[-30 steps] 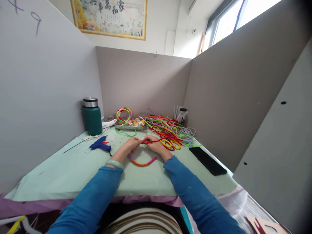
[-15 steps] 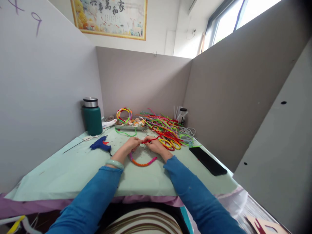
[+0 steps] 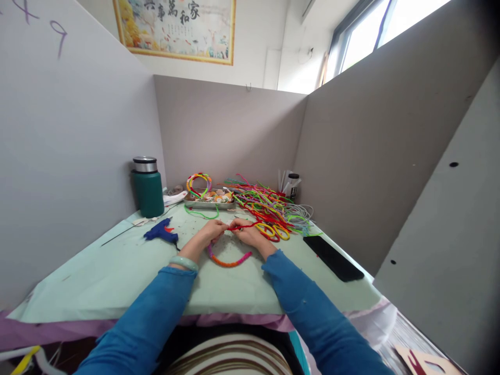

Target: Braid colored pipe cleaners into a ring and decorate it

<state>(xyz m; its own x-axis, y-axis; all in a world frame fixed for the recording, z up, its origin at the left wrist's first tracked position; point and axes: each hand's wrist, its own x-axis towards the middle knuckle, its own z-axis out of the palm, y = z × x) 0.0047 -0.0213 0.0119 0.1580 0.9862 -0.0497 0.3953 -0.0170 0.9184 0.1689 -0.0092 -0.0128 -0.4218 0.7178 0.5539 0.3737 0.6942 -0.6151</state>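
Observation:
A curved band wrapped in purple, orange and pink pipe cleaner (image 3: 228,264) hangs in an arc below my hands, its pink end loose on the right. My left hand (image 3: 211,232) is closed on the upper left part of this band, and its fingertips hide the grip. Close by on the right, my right hand (image 3: 250,235) pinches a red pipe cleaner (image 3: 238,227), which runs from the left fingertips across the right fingers. The exact spot where red strand and band meet is covered by my fingers.
Left of my hands lies a blue glue gun (image 3: 162,230), with a green bottle (image 3: 148,187) behind it. At the back are a metal tray (image 3: 211,205), a colourful wrapped ring (image 3: 199,175) and heaped pipe cleaners (image 3: 265,200). Yellow-handled scissors (image 3: 281,232) and a black phone-like slab (image 3: 334,258) lie right.
The free end of the red pipe cleaner has dropped slightly beside my right hand. Both hands and the wrapped band have barely moved.

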